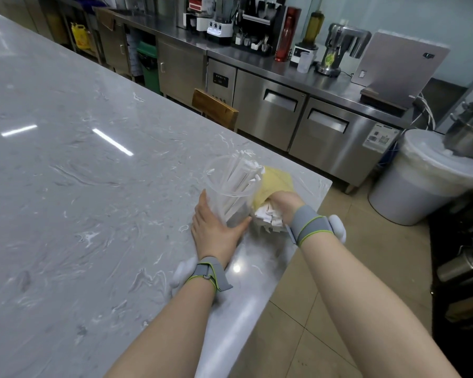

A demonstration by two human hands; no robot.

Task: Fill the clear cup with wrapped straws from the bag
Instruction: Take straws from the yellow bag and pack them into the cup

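A clear plastic cup (224,184) stands on the grey marble counter (79,165) near its right corner. It holds several white wrapped straws (242,173) leaning to the right. My left hand (215,227) wraps around the cup's lower part. Just right of the cup lies the bag (276,181), yellowish under clear plastic. My right hand (284,203) reaches into its open mouth, over a bundle of white wrapped straws (268,218). The fingers of that hand are hidden inside the bag.
The counter's right edge runs close by the bag, with tiled floor below. A wooden chair back (215,107) stands behind the counter. A steel worktop with blenders and machines (257,28) lines the far wall. A white lidded bin (426,181) sits at right.
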